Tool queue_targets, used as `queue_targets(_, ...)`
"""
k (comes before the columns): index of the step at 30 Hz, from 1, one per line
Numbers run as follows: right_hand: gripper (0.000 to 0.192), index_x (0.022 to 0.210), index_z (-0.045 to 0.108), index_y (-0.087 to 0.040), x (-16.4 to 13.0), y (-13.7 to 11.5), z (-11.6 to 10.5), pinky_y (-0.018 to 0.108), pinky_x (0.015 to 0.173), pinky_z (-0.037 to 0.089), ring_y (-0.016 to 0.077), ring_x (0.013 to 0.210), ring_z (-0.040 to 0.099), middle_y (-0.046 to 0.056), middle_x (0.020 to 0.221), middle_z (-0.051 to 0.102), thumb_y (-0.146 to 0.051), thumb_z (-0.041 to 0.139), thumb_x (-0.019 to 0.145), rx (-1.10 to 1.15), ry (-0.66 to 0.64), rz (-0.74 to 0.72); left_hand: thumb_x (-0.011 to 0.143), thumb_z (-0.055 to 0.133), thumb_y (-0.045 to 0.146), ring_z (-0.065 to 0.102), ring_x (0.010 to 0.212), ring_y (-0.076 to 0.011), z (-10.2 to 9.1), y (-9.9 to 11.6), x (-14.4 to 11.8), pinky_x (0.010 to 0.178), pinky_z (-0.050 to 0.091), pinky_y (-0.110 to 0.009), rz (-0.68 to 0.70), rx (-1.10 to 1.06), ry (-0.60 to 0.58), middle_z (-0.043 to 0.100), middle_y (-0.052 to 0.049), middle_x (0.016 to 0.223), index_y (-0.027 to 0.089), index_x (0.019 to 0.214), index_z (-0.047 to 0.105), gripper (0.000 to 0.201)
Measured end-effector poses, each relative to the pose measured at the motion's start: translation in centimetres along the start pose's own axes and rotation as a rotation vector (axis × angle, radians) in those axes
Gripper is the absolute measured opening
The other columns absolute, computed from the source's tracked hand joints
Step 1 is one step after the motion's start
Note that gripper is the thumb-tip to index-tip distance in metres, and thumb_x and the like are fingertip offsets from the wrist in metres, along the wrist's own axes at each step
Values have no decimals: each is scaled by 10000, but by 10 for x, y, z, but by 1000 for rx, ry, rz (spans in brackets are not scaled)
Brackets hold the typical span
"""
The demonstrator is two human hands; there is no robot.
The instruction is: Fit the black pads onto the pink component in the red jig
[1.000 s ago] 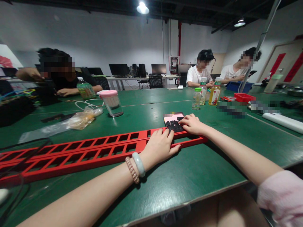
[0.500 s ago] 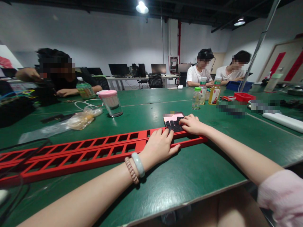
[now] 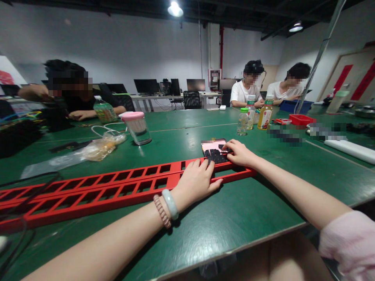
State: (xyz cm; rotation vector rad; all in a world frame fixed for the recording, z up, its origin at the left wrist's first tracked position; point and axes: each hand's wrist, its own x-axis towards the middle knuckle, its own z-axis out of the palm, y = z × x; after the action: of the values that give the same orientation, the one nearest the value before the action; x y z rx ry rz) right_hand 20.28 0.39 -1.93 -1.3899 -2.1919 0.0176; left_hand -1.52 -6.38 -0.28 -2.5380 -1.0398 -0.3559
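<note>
A long red slotted frame [image 3: 117,187] lies across the green table [image 3: 234,218]. My left hand [image 3: 196,181] rests flat on the frame's right part, fingers spread, pressing it down. My right hand [image 3: 238,153] is at the frame's right end, its fingertips on a pile of small black pieces [image 3: 216,155] that lies on a pink-backed card [image 3: 212,145]. Whether a piece is pinched in the fingers is hidden. My left wrist carries a pale bangle and a beaded band.
A clear cup with a pink lid [image 3: 137,127] and a plastic bag [image 3: 99,147] stand behind the frame. Bottles [image 3: 263,115] are farther right, with a red tray [image 3: 301,119]. Three other people sit at the far side. Black cables [image 3: 17,234] lie at the left.
My right hand has shifted slightly up and left over the black pieces. My left hand and the red frame have stayed in place.
</note>
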Motion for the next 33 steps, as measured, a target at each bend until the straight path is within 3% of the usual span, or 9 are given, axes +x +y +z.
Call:
queue_targets(5, 173, 853, 575, -159, 0, 5, 0, 267, 754, 422, 151, 818, 521, 58, 904, 531, -140, 497, 700, 150, 176, -63, 854, 341, 555, 494, 1020, -289, 0, 0, 0, 865, 392, -412, 6, 3, -3, 552, -160, 1097, 108, 1170, 486, 566)
queue_targets(10, 56, 728, 523, -173, -1, 4, -4, 241, 638, 394, 127, 681, 482, 24, 791, 523, -167, 546, 677, 163, 229, -60, 855, 349, 549, 484, 1052, -289, 1, -1, 1, 877, 382, -415, 7, -11, 7, 557, -155, 1094, 119, 1167, 488, 549)
queue_targets(14, 184, 670, 449, -189, -1, 3, -5, 251, 619, 364, 136, 667, 442, -1, 710, 472, -251, 620, 640, 130, 268, -40, 853, 357, 547, 486, 1053, -287, 2, -1, 0, 879, 381, -415, 8, -14, 12, 557, -149, 1096, 128, 1164, 491, 539)
queue_targets(17, 225, 655, 423, -191, -1, 3, -4, 262, 645, 382, 144, 715, 437, 15, 767, 437, -261, 635, 630, 145, 321, -37, 852, 353, 553, 486, 1054, -289, 2, -1, 0, 877, 383, -417, 7, -16, 12, 558, -152, 1096, 123, 1168, 489, 550)
queue_targets(20, 179, 680, 447, -183, -3, 2, -4, 280, 688, 408, 161, 793, 444, 37, 836, 420, -223, 616, 637, 174, 341, -64, 856, 344, 553, 482, 1061, -291, 2, -1, 0, 879, 382, -419, 9, -17, 6, 559, -153, 1093, 119, 1169, 487, 553)
queue_targets(26, 193, 852, 574, -173, -6, 1, -5, 318, 775, 431, 179, 884, 477, 59, 948, 446, -207, 599, 664, 178, 248, -108, 849, 361, 553, 491, 1043, -288, 2, -1, 1, 873, 387, -414, 2, -15, 2, 561, -153, 1082, 120, 1148, 498, 543)
queue_targets(33, 353, 1045, 600, -170, -7, -1, -5, 275, 690, 446, 124, 694, 494, 48, 897, 500, -233, 591, 698, 174, 180, -102, 849, 361, 549, 497, 1025, -289, 0, 0, 1, 862, 395, -413, 4, 0, 6, 560, -155, 1084, 121, 1153, 497, 543)
